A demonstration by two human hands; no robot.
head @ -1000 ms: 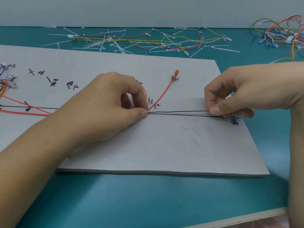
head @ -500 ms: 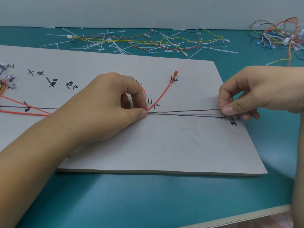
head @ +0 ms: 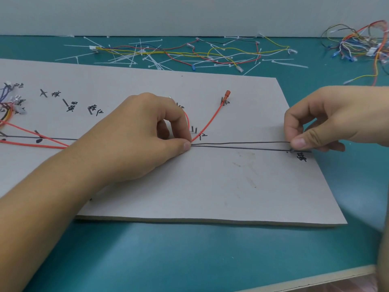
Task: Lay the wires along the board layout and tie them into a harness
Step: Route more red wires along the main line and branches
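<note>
Right now my left hand (head: 134,140) sits on the grey board (head: 210,186), thumb and forefinger closed together on the wires where they meet, just below two short pins (head: 194,129). From that pinch two dark grey wires (head: 242,145) run to the right across the board, close together and spreading slightly. My right hand (head: 328,121) pinches the far end of the upper one between thumb and forefinger, near the board's right edge; the lower one passes under the thumb, beside a handwritten mark (head: 301,157), and I cannot tell whether the fingers also hold it.

A red wire (head: 210,121) leaves the left pinch and curves up and right to a red terminal (head: 227,94), which lies against another pin. Left of my wrist, one dark wire and more red wires (head: 31,138) stretch toward a cluster of connectors (head: 12,102) at the board's left edge.

Behind the board, on the teal table (head: 189,260), white cable ties (head: 151,57) lie scattered among loose coloured wires (head: 210,53). A tangle of wires (head: 357,43) sits at the far right.
</note>
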